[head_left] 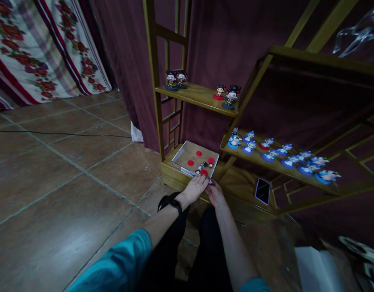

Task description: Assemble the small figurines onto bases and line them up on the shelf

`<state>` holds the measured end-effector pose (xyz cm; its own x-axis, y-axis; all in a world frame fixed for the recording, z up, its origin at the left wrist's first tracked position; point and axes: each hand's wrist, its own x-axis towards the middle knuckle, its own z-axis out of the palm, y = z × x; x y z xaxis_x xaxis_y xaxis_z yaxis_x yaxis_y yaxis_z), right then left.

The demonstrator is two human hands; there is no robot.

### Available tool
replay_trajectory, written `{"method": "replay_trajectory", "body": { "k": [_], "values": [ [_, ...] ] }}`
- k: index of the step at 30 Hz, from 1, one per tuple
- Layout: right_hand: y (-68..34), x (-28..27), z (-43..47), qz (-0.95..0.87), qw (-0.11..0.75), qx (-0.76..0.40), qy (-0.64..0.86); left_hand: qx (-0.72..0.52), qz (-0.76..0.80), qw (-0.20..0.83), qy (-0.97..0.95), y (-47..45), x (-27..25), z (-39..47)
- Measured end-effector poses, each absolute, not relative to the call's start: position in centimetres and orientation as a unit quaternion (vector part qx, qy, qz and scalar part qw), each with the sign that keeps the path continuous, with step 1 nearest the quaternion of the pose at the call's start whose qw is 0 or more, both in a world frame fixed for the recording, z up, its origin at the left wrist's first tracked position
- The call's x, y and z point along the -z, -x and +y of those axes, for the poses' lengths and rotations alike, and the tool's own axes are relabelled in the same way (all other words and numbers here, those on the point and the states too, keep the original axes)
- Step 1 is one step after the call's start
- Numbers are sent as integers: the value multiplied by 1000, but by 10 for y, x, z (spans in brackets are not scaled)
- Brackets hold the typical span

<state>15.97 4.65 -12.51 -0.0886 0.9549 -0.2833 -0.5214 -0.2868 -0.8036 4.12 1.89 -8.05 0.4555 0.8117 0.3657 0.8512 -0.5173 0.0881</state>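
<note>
Flowered cloth (50,48): ran out of frame, top and left.
Tile floor (68,194): brown, pale joints, glare low down; thin cable (68,133) crossed it, left end cut off.
Box (187,154): shallow, on base of wooden stand (190,92); near corner hidden by left hand (195,188); red discs (190,163) inside.
Toys (202,165): jumbled in box's right part, too small to make out.
Left hand: back up, fingers bent at box's near edge, black band (176,205) on wrist; grip couldn't be told.
Small piece (210,181): between hands, mostly hidden, unidentified.
Right hand (216,194): just beside left, fingers curled inward; grip couldn't be told.
Wooden stand: top cut off, big-headed figures (232,97) on shelves, details blurred.
Phone (262,190): lay on base, screen dark.
White object (317,267): blurred, cut off at bottom.
Clear ornament (357,34): cut off at right.
</note>
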Motion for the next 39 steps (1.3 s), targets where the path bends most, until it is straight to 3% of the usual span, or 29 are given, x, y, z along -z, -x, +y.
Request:
{"method": "replay_trajectory", "body": {
  "k": [13, 24, 33, 39],
  "values": [
    [-163, 118, 42, -286, 512, -695, 416, 324, -493, -162, 791, -28, 86, 23],
    [-156, 108, 43, -275, 519, -721, 367, 476, -455, -442, 609, -21, 107, 46],
    [-154, 104, 42, -259, 527, -742, 325, 494, -452, -477, 570, -17, 104, 48],
    [-152, 106, 42, -256, 523, -739, 338, 491, -508, -357, 611, -17, 99, 45]
  ]
}}
